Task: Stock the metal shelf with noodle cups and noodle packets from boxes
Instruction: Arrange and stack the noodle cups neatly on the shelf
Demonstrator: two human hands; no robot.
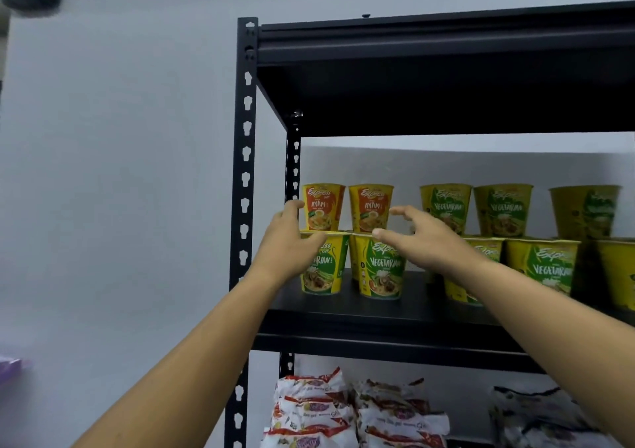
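At the shelf's left end, the fingers (292, 208) of both hands are spread and hold nothing. The left hand (287, 241) is at 9 o'clock of the left Ayam cup (323, 207), the right hand (426, 238) at 3 o'clock of the right Ayam cup (370, 208); contact unclear. Both Ayam cups sit stacked on Vegetarian cups (379, 269) on the metal shelf (378, 313). Risk: the top tier only rests on lids, so a sideways nudge or uneven squeeze likely tips one off the front edge. Noodle packets (309, 403) at 6 o'clock, one level down, would catch any fall.
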